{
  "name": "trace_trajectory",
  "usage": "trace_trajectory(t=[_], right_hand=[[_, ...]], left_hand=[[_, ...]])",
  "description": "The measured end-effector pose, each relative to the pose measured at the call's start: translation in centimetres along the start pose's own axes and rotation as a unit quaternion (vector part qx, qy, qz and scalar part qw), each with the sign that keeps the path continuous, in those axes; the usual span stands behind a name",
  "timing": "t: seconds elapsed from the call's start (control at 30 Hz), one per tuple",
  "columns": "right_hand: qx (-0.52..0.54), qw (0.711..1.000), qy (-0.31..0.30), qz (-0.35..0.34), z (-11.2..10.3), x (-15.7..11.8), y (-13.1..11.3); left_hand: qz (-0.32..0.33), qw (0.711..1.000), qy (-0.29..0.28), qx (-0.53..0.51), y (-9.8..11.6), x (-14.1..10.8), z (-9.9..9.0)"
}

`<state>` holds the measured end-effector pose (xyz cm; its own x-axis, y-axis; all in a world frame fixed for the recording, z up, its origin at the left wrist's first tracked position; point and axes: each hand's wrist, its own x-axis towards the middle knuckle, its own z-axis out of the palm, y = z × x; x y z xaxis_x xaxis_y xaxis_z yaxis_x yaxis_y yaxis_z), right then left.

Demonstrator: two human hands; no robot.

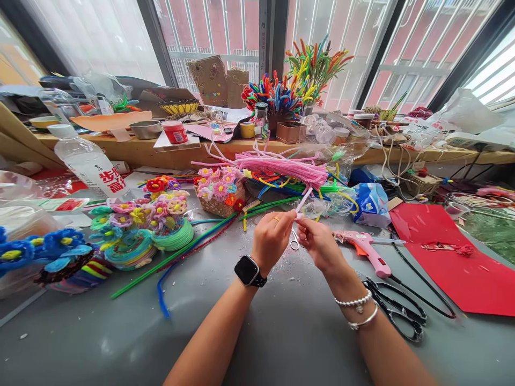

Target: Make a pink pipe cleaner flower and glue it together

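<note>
My left hand [274,236], with a black watch at its wrist, is closed on a pale pink pipe cleaner [304,201]. Touching it, my right hand [319,241] pinches the lower end of the same piece, fingers pressed together. The pale strip points up toward a bundle of pink pipe cleaners [281,166] lying just beyond. Below and between the hands are small scissors [295,244] on the grey table [281,332]. A basket of pink flowers [219,195] stands to the left of the hands.
Right of my hands lie a pink glue gun [372,254], black scissors [398,311] and a red sheet [462,268]. Flower-topped baskets [132,241], green pipe cleaners [161,265] and a bottle [90,163] are at left. A cluttered wooden ledge [225,148] runs behind.
</note>
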<state>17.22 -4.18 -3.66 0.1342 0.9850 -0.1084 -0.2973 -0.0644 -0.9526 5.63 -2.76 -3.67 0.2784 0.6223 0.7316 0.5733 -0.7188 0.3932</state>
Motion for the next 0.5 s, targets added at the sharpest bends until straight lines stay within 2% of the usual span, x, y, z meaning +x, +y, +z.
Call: trace_trajectory(t=[0.07, 0.13, 0.23, 0.3, 0.33, 0.4, 0.47, 0.5], right_hand=[[0.068, 0.993, -0.06, 0.079, -0.2, 0.0, -0.4], [0.079, 0.989, -0.084, 0.091, -0.3, 0.0, -0.6], [-0.001, 0.999, -0.051, 0.008, -0.5, 0.1, -0.6], [-0.126, 0.986, 0.005, -0.111, -0.7, 0.1, -0.4], [-0.202, 0.961, 0.035, -0.185, -0.8, 0.1, -0.3], [-0.343, 0.876, 0.076, -0.331, -1.0, 0.1, -0.2], [-0.434, 0.786, 0.083, -0.433, -1.2, 0.1, 0.0], [-0.462, 0.751, 0.082, -0.464, -1.2, 0.1, 0.0]], left_hand=[[0.003, 1.0, 0.008, -0.013, 0.1, 0.1, 0.0], [-0.037, 0.998, 0.035, -0.047, 0.2, 0.2, 0.0], [-0.151, 0.974, 0.063, -0.157, -0.1, 0.6, -0.1], [-0.211, 0.947, 0.05, -0.237, -0.4, 0.9, -0.2], [-0.231, 0.935, 0.039, -0.266, -0.5, 1.0, -0.2], [-0.255, 0.92, 0.02, -0.296, -0.6, 1.0, -0.3], [-0.265, 0.914, 0.009, -0.307, -0.5, 1.1, -0.2], [-0.266, 0.912, 0.006, -0.31, -0.4, 1.0, -0.2]])
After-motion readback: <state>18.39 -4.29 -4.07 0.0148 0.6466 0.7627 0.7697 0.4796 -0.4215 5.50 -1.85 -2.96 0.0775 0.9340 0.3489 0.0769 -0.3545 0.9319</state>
